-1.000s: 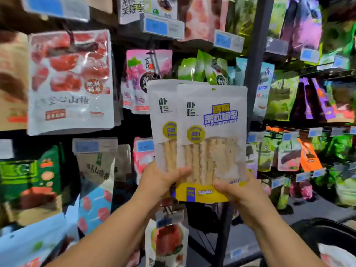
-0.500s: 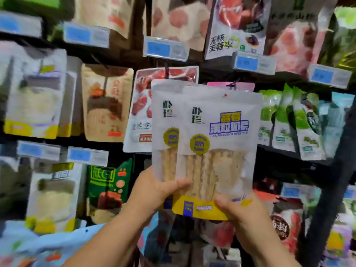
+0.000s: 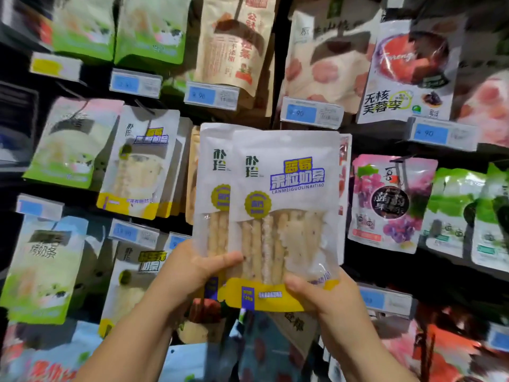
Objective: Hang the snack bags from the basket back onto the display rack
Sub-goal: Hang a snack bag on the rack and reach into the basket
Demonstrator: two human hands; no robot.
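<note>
Packed packets crowd the display rack (image 3: 385,146) on every side of us, with price tags (image 3: 311,113) jutting just above the two white snack bags (image 3: 286,188) we hold up, and matching bags (image 3: 140,164) hanging just to their left. Our left hand (image 3: 190,274) grips the pair at the lower left edge, thumb across the front. Our right hand (image 3: 322,296) pinches their yellow bottom band, and both bags stand upright, overlapped, above our hands.
</note>
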